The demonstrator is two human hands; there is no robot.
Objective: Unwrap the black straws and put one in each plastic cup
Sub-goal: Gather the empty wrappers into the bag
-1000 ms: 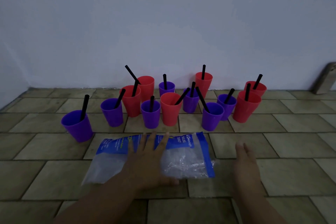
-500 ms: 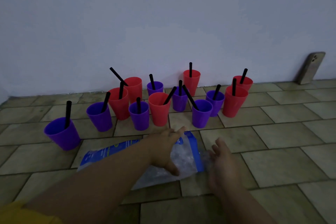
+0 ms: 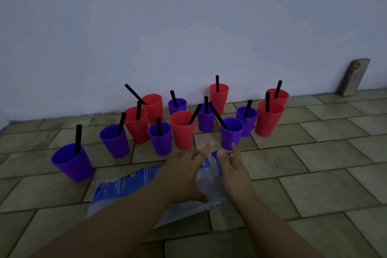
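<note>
Purple and red plastic cups (image 3: pixel 182 132) stand grouped on the tiled floor (image 3: pixel 314 174) close to the wall (image 3: pixel 188 27). Every one I can count holds a black straw (image 3: pixel 78 140) — some upright, some leaning on the rim. Judged from this, the filling step looks complete, as no cup shows without a straw. Nearer to me the blue-and-clear wrapper bag (image 3: pixel 125 184) lies flattened on the floor, just in front of the cups. My left hand (image 3: pixel 184 172) rests palm-down on its right half, fingers (image 3: pixel 203 152) straight and spread, grasping nothing. My right hand (image 3: pixel 235 169) lies at the bag's right edge, its fingers likewise released and extended — whether it touches the film I cannot tell. Whether any straws remain inside the bag is not visible. What is left appears to be clearing the wrapper. A phone (image 3: pixel 354 77) leans against the wall at far right.
</note>
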